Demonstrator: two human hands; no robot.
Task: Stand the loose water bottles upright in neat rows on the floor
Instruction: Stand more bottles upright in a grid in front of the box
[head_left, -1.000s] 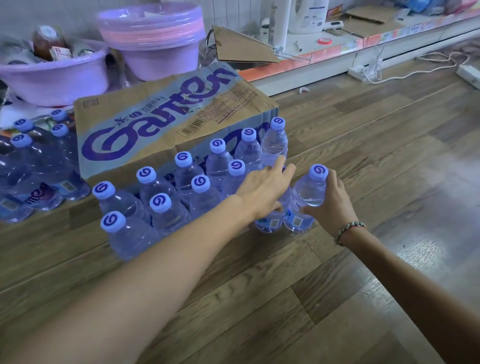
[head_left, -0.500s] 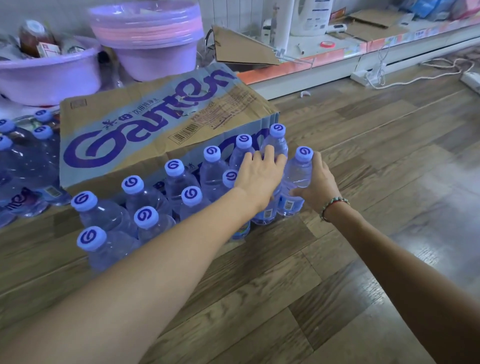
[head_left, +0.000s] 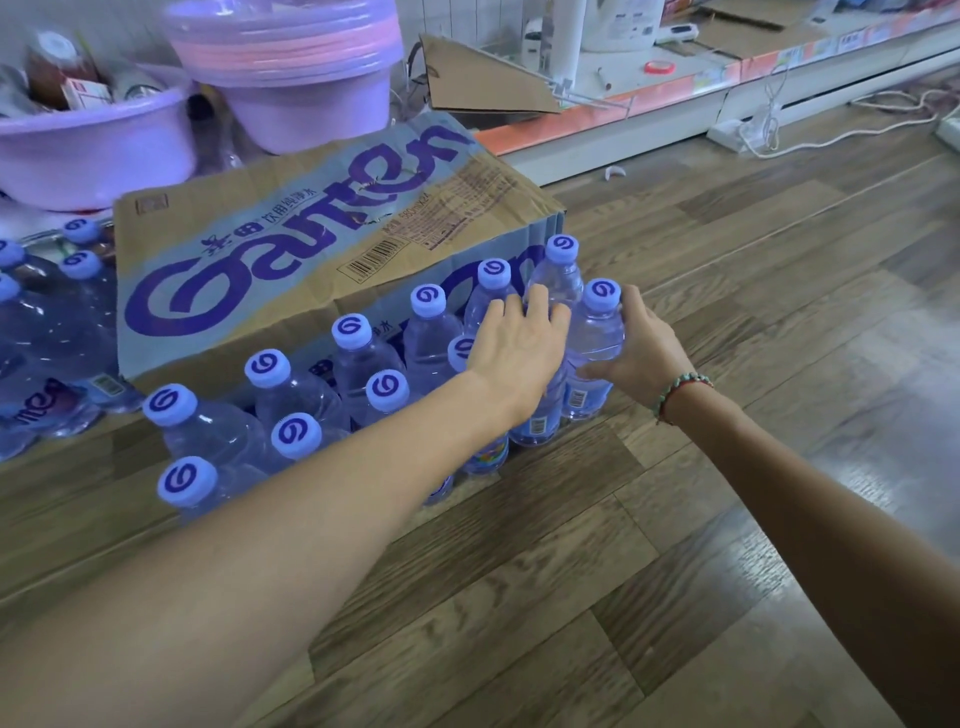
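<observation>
Clear plastic water bottles (head_left: 358, 358) with pale purple caps stand upright in two rows on the wooden floor (head_left: 571, 597), packed close along the near side of a flattened cardboard box (head_left: 291, 249) printed with large purple lettering. At the right end of the rows, the right hand (head_left: 636, 351) is wrapped around the end bottle (head_left: 595, 343), thumb on its near face and fingers curled behind it; the bottle stands on the floor just beside its neighbours. The left hand (head_left: 519, 348) lies flat and open, palm down, fingers spread over the tops and shoulders of the bottles next to that one, gripping nothing. A beaded bracelet (head_left: 680, 389) circles the right wrist. To the far left, more bottles (head_left: 47, 332) sit bunched in shrink wrap. Behind the box stand two lilac plastic basins (head_left: 93, 150), and a low shelf (head_left: 623, 109) runs along the far wall with a white cable (head_left: 831, 137) trailing on the floor near it
</observation>
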